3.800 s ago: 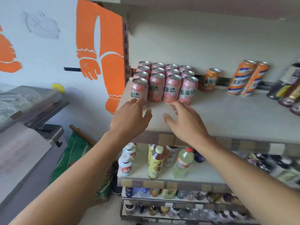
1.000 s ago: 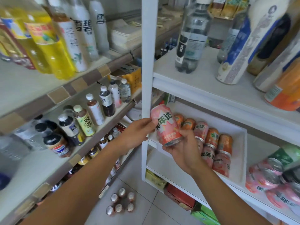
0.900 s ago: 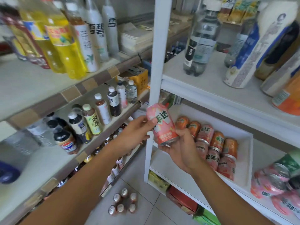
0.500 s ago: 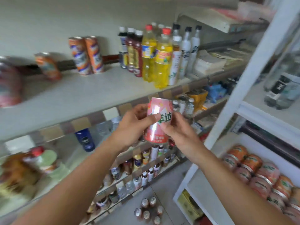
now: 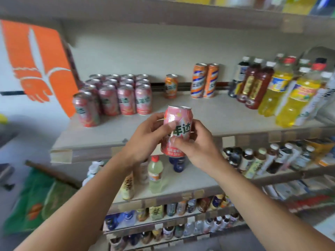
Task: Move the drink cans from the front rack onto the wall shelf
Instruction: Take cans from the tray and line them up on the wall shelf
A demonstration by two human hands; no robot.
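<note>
Both hands — left hand [image 5: 145,140], right hand [image 5: 197,145] — grip pink can [image 5: 178,124] upright.

We hold a pink can [image 5: 178,124] upright in front of the wall shelf [image 5: 226,115], our left hand [image 5: 146,140] and right hand [image 5: 196,145] both wrapped around it. Pink cans [image 5: 116,96] stand grouped at the shelf's left, orange cans [image 5: 204,80] and bottles [image 5: 282,87] farther right.

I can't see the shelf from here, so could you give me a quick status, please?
Left hand and right hand both grip pink can. Held upright before wall shelf. Nothing in the way.
</note>
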